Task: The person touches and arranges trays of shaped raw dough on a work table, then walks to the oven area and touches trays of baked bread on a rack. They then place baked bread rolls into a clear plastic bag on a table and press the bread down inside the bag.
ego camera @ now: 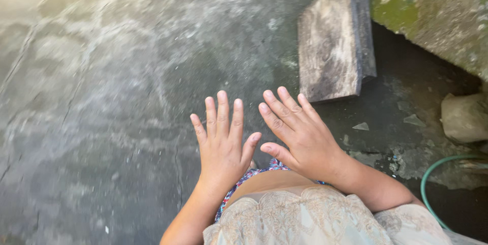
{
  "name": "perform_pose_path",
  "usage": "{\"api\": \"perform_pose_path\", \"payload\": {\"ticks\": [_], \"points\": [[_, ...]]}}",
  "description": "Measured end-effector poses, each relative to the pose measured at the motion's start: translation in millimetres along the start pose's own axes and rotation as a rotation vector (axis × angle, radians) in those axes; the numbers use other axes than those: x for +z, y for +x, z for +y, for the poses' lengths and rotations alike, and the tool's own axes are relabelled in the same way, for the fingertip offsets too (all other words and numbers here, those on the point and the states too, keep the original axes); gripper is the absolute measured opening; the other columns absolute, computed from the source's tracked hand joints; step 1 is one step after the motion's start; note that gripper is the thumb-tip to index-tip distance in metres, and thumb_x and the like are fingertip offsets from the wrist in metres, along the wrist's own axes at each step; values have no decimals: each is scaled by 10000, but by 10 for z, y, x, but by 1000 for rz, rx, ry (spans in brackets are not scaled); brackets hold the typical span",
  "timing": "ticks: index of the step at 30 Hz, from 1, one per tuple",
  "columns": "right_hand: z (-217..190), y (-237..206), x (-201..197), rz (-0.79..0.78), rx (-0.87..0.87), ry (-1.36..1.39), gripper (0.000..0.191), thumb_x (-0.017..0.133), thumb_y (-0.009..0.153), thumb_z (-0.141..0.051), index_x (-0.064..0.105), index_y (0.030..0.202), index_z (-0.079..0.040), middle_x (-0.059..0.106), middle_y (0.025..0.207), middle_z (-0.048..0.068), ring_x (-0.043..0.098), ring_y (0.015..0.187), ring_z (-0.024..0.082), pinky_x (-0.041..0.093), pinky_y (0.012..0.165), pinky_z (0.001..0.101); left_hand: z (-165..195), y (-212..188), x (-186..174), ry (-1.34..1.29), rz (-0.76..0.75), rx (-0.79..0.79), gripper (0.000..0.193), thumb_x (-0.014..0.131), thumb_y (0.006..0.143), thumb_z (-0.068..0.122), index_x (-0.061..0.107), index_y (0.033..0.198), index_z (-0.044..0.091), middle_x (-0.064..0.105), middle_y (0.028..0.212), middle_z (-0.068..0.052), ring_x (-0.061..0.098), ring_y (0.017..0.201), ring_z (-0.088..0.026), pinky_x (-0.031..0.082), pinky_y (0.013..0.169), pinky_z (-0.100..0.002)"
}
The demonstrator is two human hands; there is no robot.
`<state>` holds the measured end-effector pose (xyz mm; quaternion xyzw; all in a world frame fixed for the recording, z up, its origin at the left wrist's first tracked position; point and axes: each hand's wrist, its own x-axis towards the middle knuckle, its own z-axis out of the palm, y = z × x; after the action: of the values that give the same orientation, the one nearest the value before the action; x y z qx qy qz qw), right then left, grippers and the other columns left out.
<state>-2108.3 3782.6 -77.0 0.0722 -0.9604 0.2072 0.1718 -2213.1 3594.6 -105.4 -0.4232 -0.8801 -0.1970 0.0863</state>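
Hovering over cracked concrete floor point(101, 97): one left hand point(222, 146), one right hand point(300, 138), one wooden board point(333, 41).

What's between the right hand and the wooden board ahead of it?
Head view: only bare, cracked concrete floor lies between the right hand and the wooden board. The fingertips stop just short of the board's near edge.

Two bare hands, left hand point(221, 146) and right hand point(300, 140); one weathered grey wooden board point(330, 41) beyond the fingers point(277, 118); one green hose point(432, 179).
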Motion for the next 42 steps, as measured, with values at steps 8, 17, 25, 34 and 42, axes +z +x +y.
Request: {"api": "perform_pose_path", "payload": {"ticks": [8,17,25,34,42], "points": [[1957,1247,-82,85,276,-51,745,571,970,-485,405,1556,-56,322,1661,169,261,1553,395,206,1228,571,-432,2626,1027,-77,-38,263,770,600,980,503,402,1569,50,218,1679,-235,159,1565,-446,71,1188,-721],[4602,3083,-506,94,281,-95,752,568,983,-490,397,1559,-38,308,1665,188,240,1552,426,196,1224,588,-829,5656,1877,-32,-83,222,763,593,969,484,402,1539,14,221,1661,-263,165,1549,-474,87,1165,-731],[6817,4550,-545,84,409,-170,748,560,984,-494,407,1540,-16,312,1653,195,252,1538,406,205,1199,590,-1271,8309,3167,-70,-155,302,776,576,945,493,390,1532,20,210,1652,-261,161,1530,-471,83,1147,-733],[8857,5472,-1213,258,698,-237,752,586,970,-470,406,1540,-14,334,1648,196,274,1541,391,222,1216,556,-802,11235,3951,-153,-197,661,760,589,937,473,412,1525,25,248,1639,-263,198,1523,-471,117,1144,-742],[11035,6095,-1858,361,837,-313,749,617,942,-455,417,1547,-60,343,1647,176,263,1541,413,226,1212,561,-249,13502,5111,-243,-214,796,730,587,961,463,431,1526,29,249,1648,-260,205,1534,-460,109,1156,-737]]}}
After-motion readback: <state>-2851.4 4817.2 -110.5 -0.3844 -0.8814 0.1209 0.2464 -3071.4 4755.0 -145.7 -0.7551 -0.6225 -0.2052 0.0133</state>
